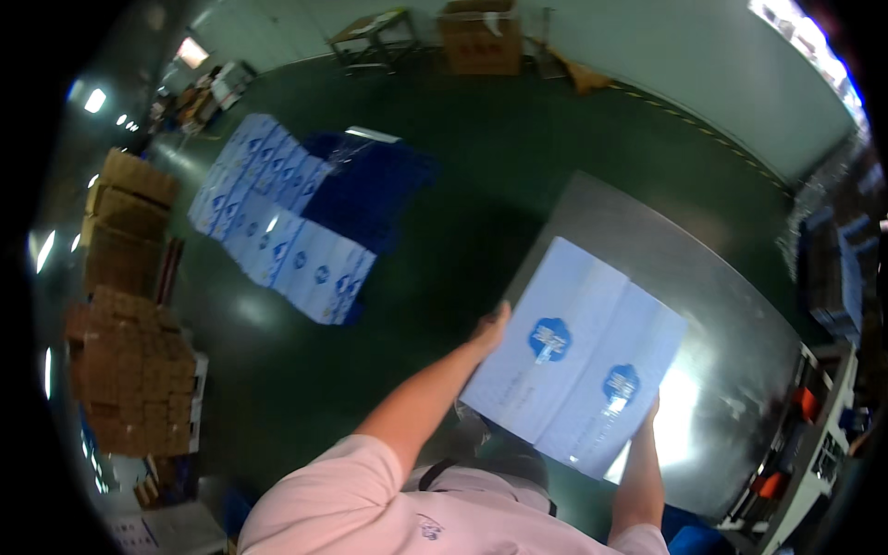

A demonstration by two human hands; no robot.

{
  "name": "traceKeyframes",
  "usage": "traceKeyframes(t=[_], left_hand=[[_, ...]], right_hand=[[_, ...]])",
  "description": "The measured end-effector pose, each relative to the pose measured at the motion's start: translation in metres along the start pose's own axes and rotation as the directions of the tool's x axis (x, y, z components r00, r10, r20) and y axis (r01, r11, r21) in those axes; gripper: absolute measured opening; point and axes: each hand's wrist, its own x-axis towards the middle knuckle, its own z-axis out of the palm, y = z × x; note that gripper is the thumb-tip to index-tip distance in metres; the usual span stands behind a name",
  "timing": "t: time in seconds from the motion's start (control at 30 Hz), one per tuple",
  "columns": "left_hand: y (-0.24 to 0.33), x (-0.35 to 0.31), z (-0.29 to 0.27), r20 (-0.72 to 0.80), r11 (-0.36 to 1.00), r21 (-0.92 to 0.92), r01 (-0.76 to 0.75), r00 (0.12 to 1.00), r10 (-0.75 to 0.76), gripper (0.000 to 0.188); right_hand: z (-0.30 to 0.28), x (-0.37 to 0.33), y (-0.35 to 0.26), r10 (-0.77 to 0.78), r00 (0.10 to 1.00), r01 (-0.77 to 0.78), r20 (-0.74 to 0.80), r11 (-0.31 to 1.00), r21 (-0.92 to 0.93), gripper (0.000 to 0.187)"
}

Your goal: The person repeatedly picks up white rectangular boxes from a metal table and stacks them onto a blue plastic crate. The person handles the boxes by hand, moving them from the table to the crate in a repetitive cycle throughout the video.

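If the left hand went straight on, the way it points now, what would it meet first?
Most likely the pale blue carton, since the left hand is at its left side. Depth is unclear, so it might slip underneath instead.

Right grip [653, 413] mostly behind pale box [588, 356]

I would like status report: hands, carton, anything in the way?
Left hand grips blue carton at left edge. Right hand at right edge, mostly hidden. Metal table partly behind it; no obstruction seen.
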Motion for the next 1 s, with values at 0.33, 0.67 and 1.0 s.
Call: traceKeyframes(t=[0.33,0.67,1.0], left_hand=[[-0.032,0.046,-0.036,0.155,0.976,-0.217,-0.002,0.987,0.037,0.075],[-0.060,0.008,-0.277,0.472,0.748,-0.611,0.259,0.878,0.083,0.067],[-0.220,-0.017,-0.631,-0.002,0.744,-0.661,0.102,0.991,-0.137,0.057]], right_hand=[[0.077,-0.046,0.025,-0.017,1.000,0.018,0.017,0.997,-0.071,0.045],[0.287,-0.090,0.154,0.057,0.998,-0.053,0.039,0.994,-0.097,0.046],[0.476,-0.071,0.429,0.308,0.941,-0.279,0.136,0.939,-0.201,0.051]])
